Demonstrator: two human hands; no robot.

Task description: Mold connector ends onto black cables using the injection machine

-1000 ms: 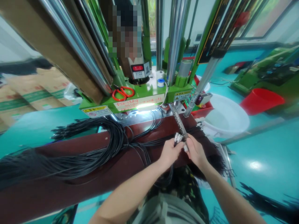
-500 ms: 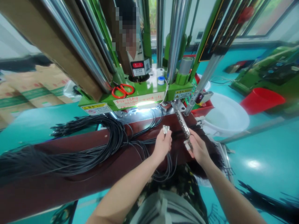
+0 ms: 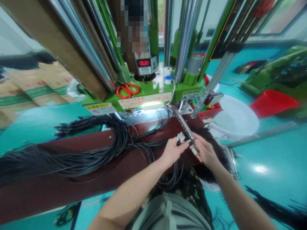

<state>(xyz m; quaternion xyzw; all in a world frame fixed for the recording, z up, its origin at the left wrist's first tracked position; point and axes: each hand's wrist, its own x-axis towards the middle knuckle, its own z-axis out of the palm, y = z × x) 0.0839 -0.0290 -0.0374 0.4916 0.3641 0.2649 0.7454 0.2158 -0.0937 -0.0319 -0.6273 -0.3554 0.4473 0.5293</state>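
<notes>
Connectors point(image 3: 180, 138) pinched in left hand point(image 3: 172, 151) fingertips; right hand point(image 3: 205, 153) clamps the metal strip point(image 3: 185, 126). Probably light and stiff, cables floppy, so grip the plugs.

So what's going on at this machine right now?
A person stands at a green machine over a dark red bench strewn with black cables. The left hand pinches a small cluster of metal connectors on cable ends. The right hand grips the near end of a long metal bar. The connectors sit right beside the bar.
</notes>
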